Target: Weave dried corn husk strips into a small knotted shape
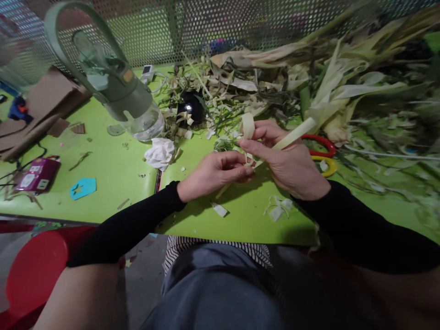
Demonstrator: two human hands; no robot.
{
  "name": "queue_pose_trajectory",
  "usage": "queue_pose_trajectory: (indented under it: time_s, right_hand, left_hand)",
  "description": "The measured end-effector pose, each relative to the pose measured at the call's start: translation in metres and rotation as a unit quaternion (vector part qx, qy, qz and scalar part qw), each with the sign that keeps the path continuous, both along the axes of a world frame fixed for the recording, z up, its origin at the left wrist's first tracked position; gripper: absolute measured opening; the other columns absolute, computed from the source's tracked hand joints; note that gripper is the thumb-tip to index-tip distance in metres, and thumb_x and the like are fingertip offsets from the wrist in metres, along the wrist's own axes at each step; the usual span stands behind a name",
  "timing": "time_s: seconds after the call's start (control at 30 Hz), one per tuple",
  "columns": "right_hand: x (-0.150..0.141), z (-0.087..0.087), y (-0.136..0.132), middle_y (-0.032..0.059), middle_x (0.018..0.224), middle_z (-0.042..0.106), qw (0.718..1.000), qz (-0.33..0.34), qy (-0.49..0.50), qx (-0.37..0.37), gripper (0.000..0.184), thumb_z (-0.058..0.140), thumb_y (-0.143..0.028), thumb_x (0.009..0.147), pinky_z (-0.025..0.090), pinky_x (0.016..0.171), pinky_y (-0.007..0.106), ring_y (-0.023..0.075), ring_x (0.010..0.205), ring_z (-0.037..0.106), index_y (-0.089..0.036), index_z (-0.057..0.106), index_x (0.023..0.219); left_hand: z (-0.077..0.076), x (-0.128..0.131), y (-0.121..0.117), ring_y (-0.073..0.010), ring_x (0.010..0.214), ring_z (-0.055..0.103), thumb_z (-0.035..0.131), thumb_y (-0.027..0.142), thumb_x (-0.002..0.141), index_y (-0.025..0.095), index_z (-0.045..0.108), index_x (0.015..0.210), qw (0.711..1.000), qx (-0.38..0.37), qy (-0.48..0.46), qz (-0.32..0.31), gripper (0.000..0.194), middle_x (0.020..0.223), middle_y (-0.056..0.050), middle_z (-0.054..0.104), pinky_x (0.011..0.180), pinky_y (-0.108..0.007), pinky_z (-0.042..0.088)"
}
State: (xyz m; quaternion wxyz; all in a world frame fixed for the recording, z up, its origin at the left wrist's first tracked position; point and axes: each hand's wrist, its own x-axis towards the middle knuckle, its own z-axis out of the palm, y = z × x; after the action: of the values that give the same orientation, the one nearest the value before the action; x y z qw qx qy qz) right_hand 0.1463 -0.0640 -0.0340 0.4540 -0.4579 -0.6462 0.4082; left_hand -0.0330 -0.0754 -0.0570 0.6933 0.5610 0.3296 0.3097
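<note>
1. Cream-coloured strip (294, 134) is running through the right hand (287, 158), above the green table (118, 183), with one end sticking out beyond the hand.
2. Right thumb and fingers are bending inward, gripping the strip beside a curled band (248, 126); from my remote seat I am not managing to tell whether band and strip are one piece.
3. Left hand (223, 170) is pinching, thumb against fingers, just beside the right; blur and overlap are hiding what exactly it is holding, perhaps the lower end.
4. Splitting is worrying me most: if the two hands are pulling unevenly, I am expecting such a thin, fibrous piece to tear lengthwise.
5. Green shreds (223, 145) are lying just beyond the left fingertips, so I am counting on some snagging if the hands are dipping low.
6. Red handle (325, 144) and yellow handle (328, 167) are resting near the right wrist; a careless outward swing could be knocking them.
7. Water bottle (134, 103) is standing farther left; I am rating a spill unlikely, unless the left arm is sweeping wide.
</note>
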Motion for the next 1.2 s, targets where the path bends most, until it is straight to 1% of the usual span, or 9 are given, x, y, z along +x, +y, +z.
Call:
queue_pose_trajectory:
  time_s: [0.1,0.23,0.47,0.57,0.67,0.73,0.83,0.9,1.2]
  right_hand:
    - [0.000,0.002,-0.001,0.0038,0.100,0.062,1.000,0.010,0.014,-0.022,0.026,0.079,-0.038,0.088,0.052,0.092,0.038,0.0213,0.101,0.060,-0.025,0.064,0.071]
    - [-0.001,0.002,-0.001,0.0023,0.092,0.059,0.998,0.018,0.049,-0.040,0.028,0.083,-0.039,0.083,0.050,0.085,0.037,0.0193,0.090,0.055,-0.025,0.063,0.070]
    - [-0.003,0.004,-0.006,0.0009,0.083,0.056,0.997,0.056,0.035,-0.049,0.027,0.081,-0.040,0.087,0.050,0.075,0.034,0.0176,0.080,0.054,-0.026,0.065,0.072]
    - [0.000,0.003,-0.002,0.0034,0.102,0.065,0.995,0.022,0.074,-0.063,0.026,0.077,-0.051,0.090,0.054,0.074,0.034,0.0188,0.087,0.059,-0.028,0.068,0.095]
    - [0.003,0.000,0.005,0.0076,0.138,0.060,0.993,-0.048,0.107,-0.003,0.046,0.077,-0.058,0.089,0.055,0.090,0.034,0.0208,0.112,0.063,-0.030,0.060,0.122]
    - [0.003,-0.002,0.007,0.0071,0.119,0.066,0.996,-0.060,0.062,0.004,0.045,0.076,-0.062,0.090,0.056,0.083,0.034,0.0204,0.101,0.065,-0.028,0.060,0.114]
    - [0.000,-0.002,0.005,0.0027,0.083,0.065,0.999,0.017,-0.019,-0.048,0.047,0.068,-0.071,0.092,0.049,0.064,0.032,0.0174,0.072,0.059,-0.025,0.061,0.090]
    - [-0.002,-0.001,0.002,0.0006,0.074,0.062,0.996,0.030,-0.067,-0.050,0.050,0.072,-0.072,0.088,0.044,0.059,0.032,0.0158,0.065,0.054,-0.024,0.060,0.082]
    - [-0.003,-0.001,0.001,0.0031,0.084,0.070,0.996,0.030,-0.083,-0.015,0.041,0.072,-0.064,0.091,0.047,0.069,0.034,0.0187,0.074,0.059,-0.023,0.069,0.087]
  left_hand:
    - [0.008,0.001,-0.006,-0.0158,0.093,0.074,0.084,0.043,0.087,0.013,0.070,0.096,1.000,-0.021,0.011,0.001,0.034,0.097,-0.007,0.078,0.095,-0.033,0.059]
    - [0.018,0.001,-0.011,-0.0176,0.099,0.077,0.069,0.048,0.100,0.013,0.072,0.098,0.999,-0.048,-0.011,0.010,0.035,0.103,-0.010,0.080,0.098,-0.034,0.061]
    - [0.012,0.003,-0.011,-0.0179,0.096,0.078,0.075,0.044,0.096,0.012,0.075,0.094,0.997,-0.067,-0.021,-0.016,0.033,0.099,-0.010,0.081,0.103,-0.038,0.060]
    - [0.014,0.005,-0.007,-0.0179,0.100,0.078,0.071,0.041,0.099,0.013,0.075,0.104,0.995,-0.057,-0.050,0.058,0.029,0.106,-0.010,0.081,0.103,-0.036,0.060]
    - [0.017,0.005,0.000,-0.0187,0.113,0.076,0.059,0.035,0.105,0.015,0.071,0.120,0.983,-0.044,-0.083,0.156,0.028,0.118,-0.010,0.080,0.107,-0.035,0.059]
    - [0.017,0.004,0.003,-0.0187,0.119,0.074,0.053,0.030,0.106,0.016,0.068,0.126,0.977,-0.032,-0.084,0.193,0.028,0.123,-0.010,0.079,0.109,-0.035,0.058]
    - [0.015,0.005,0.005,-0.0174,0.121,0.073,0.053,0.025,0.105,0.017,0.066,0.125,0.976,-0.001,-0.077,0.202,0.025,0.126,-0.010,0.078,0.111,-0.034,0.056]
    - [0.013,0.005,0.005,-0.0162,0.123,0.072,0.056,0.023,0.104,0.018,0.066,0.119,0.973,0.033,-0.074,0.214,0.018,0.131,-0.009,0.075,0.113,-0.032,0.054]
    - [0.002,0.003,0.012,-0.0171,0.124,0.067,0.052,0.022,0.104,0.016,0.066,0.114,0.965,0.171,0.035,0.196,0.018,0.127,-0.009,0.075,0.114,-0.031,0.048]
